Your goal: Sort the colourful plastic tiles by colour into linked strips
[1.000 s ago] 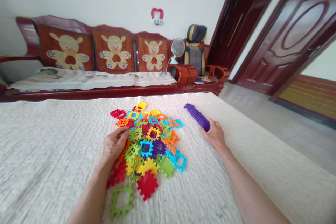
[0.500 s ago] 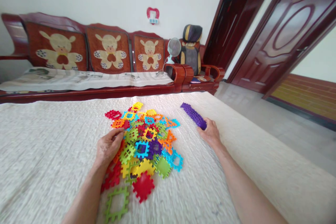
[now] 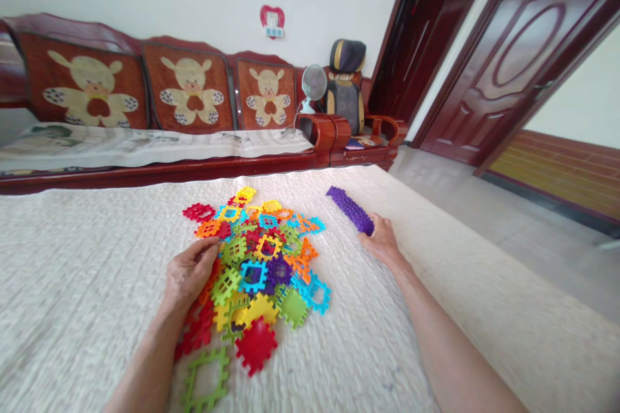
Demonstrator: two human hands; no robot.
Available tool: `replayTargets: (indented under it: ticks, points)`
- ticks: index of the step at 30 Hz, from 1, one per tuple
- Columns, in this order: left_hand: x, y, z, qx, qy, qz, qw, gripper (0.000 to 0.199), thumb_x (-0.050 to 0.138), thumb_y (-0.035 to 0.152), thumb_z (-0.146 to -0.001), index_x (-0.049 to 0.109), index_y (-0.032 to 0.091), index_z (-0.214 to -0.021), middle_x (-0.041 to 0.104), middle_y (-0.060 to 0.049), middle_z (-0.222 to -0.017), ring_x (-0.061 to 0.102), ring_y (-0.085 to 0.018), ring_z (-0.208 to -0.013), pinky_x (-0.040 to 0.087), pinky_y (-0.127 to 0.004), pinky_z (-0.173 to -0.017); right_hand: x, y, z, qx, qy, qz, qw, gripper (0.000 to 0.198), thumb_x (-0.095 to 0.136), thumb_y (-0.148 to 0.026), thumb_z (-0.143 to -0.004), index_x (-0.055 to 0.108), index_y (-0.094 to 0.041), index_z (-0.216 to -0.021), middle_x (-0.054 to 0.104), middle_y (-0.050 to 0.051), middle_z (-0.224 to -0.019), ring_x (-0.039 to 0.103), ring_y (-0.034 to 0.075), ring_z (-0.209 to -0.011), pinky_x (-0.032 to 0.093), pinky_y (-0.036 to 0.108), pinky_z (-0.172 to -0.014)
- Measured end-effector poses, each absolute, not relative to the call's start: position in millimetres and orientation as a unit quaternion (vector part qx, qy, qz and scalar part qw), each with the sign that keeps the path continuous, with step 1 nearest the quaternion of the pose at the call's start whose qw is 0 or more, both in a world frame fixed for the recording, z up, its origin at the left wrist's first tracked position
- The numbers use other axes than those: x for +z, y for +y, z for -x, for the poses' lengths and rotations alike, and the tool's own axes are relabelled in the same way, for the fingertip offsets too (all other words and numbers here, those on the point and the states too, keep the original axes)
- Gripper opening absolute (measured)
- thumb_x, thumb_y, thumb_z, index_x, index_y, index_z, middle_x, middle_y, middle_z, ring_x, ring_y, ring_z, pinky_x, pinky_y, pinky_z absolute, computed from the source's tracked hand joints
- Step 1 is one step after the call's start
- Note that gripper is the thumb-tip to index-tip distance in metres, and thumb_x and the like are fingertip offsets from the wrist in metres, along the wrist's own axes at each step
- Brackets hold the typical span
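My right hand point(image 3: 382, 242) grips the near end of a long row of purple interlocking tiles point(image 3: 349, 208), which lies slantwise on the cloth to the right of the heap. At the heap's left edge is my left hand point(image 3: 194, 268), its fingers curled in and thumb against them; whatever they may hold is hidden. Between my hands spreads a loose heap of toothed plastic building tiles, among them a yellow frame point(image 3: 268, 248), a blue frame point(image 3: 254, 277), a purple window tile point(image 3: 279, 270) and a solid red tile point(image 3: 256, 346). A green frame point(image 3: 207, 379) lies nearest me.
A cream quilted cloth point(image 3: 358, 348) covers the table. Beyond its far edge stands a wooden sofa point(image 3: 203, 163) with bear-patterned cushions, a small fan point(image 3: 314, 85) and a chair with a massage pad point(image 3: 345, 100). A wooden door point(image 3: 523, 58) is at the right.
The whole view has shifted slightly, so everything sits a little further left. Both hands keep their places beside the heap and on the purple row.
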State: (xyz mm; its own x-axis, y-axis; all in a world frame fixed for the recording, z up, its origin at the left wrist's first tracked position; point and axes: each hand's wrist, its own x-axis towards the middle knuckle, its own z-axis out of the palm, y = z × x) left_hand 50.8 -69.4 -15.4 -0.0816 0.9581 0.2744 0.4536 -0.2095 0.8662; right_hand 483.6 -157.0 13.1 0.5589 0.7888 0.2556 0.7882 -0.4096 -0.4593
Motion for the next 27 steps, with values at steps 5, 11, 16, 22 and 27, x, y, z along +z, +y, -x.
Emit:
replayTargets:
  ticks: [5, 11, 16, 22, 27]
  points:
    - [-14.8, -69.8, -51.9, 0.479, 0.558, -0.617, 0.281, 0.035, 0.06, 0.047, -0.074, 0.074, 0.021, -0.093, 0.075, -0.003, -0.088, 0.068, -0.019, -0.078, 0.053, -0.026, -0.07, 8.9, -154.6, -482.7, -0.021, -0.462, 0.848, 0.258, 0.065, 0.06, -0.036, -0.072, 0.047, -0.018, -0.132, 0.051, 0.013, -0.114, 0.053, 0.03, -0.11, 0.043, 0.041, -0.096]
    - [-13.9, -70.9, -54.8, 0.487, 0.55, -0.608, 0.301, 0.037, 0.061, 0.049, -0.073, 0.074, 0.019, -0.093, 0.075, -0.004, -0.081, 0.066, -0.018, -0.07, 0.051, -0.025, -0.062, 10.3, -153.4, -480.4, -0.046, -0.452, 0.859, 0.235, 0.061, 0.055, -0.042, -0.077, 0.048, -0.016, -0.132, 0.053, 0.014, -0.112, 0.055, 0.031, -0.109, 0.044, 0.041, -0.094]
    - [-11.3, -72.4, -57.4, 0.498, 0.541, -0.605, 0.306, 0.036, 0.06, 0.047, -0.074, 0.074, 0.019, -0.092, 0.075, -0.005, -0.086, 0.067, -0.019, -0.074, 0.052, -0.028, -0.069, 11.7, -151.3, -480.9, -0.043, -0.448, 0.866, 0.22, 0.061, 0.054, -0.041, -0.078, 0.046, -0.015, -0.133, 0.052, 0.016, -0.114, 0.055, 0.032, -0.109, 0.045, 0.041, -0.092]
    - [-9.2, -72.3, -57.9, 0.52, 0.526, -0.582, 0.339, 0.036, 0.061, 0.045, -0.074, 0.073, 0.017, -0.092, 0.075, -0.005, -0.086, 0.067, -0.019, -0.076, 0.052, -0.029, -0.072, 10.9, -151.5, -483.6, -0.039, -0.452, 0.867, 0.207, 0.063, 0.054, -0.043, -0.078, 0.045, -0.016, -0.135, 0.052, 0.016, -0.116, 0.056, 0.032, -0.109, 0.046, 0.042, -0.091]
    - [0.2, -74.2, -59.0, 0.564, 0.501, -0.52, 0.401, 0.038, 0.064, 0.045, -0.069, 0.072, 0.015, -0.091, 0.075, -0.007, -0.087, 0.068, -0.02, -0.082, 0.053, -0.031, -0.079, 13.1, -150.4, -484.8, -0.071, -0.46, 0.86, 0.21, 0.066, 0.059, -0.044, -0.075, 0.047, -0.015, -0.133, 0.052, 0.02, -0.12, 0.053, 0.037, -0.111, 0.045, 0.049, -0.092]
